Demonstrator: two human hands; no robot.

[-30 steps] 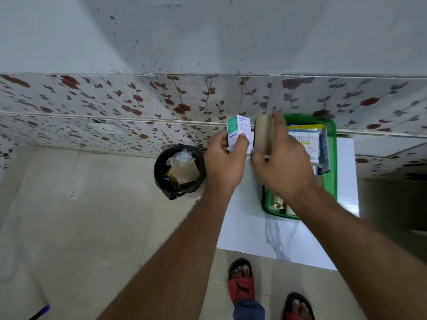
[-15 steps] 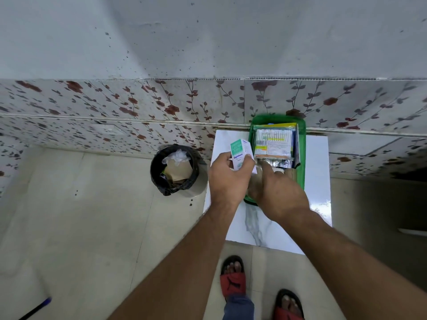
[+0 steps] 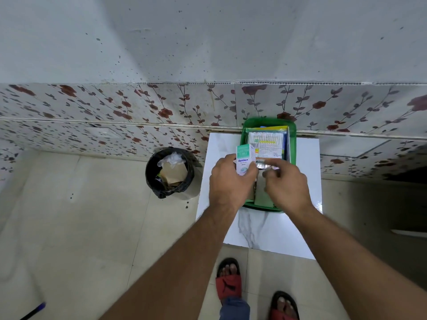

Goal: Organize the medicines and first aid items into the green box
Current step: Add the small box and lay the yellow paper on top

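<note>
A green box (image 3: 293,144) stands on a small white marble table (image 3: 272,229) against the tiled wall. Its far half holds a flat pack of cotton swabs (image 3: 265,140) and other packets, with a foil strip (image 3: 262,165) just below. My left hand (image 3: 231,181) grips a white-and-teal Optibex carton (image 3: 244,160) upright over the box's left rim. A beige bandage roll (image 3: 261,195) lies in the near half of the box. My right hand (image 3: 287,183) hovers over it, fingers curled and blurred; whether it still touches the roll is unclear.
A black bin (image 3: 169,172) lined with a bag and holding cardboard and plastic stands on the floor left of the table. My sandalled feet (image 3: 228,282) are at the table's near edge. A dark blue pen-like object (image 3: 34,311) lies at the bottom left.
My right hand carried the beige roll from beside the carton down into the near half of the green box. My left hand kept the carton and shifted over the box's left rim.
</note>
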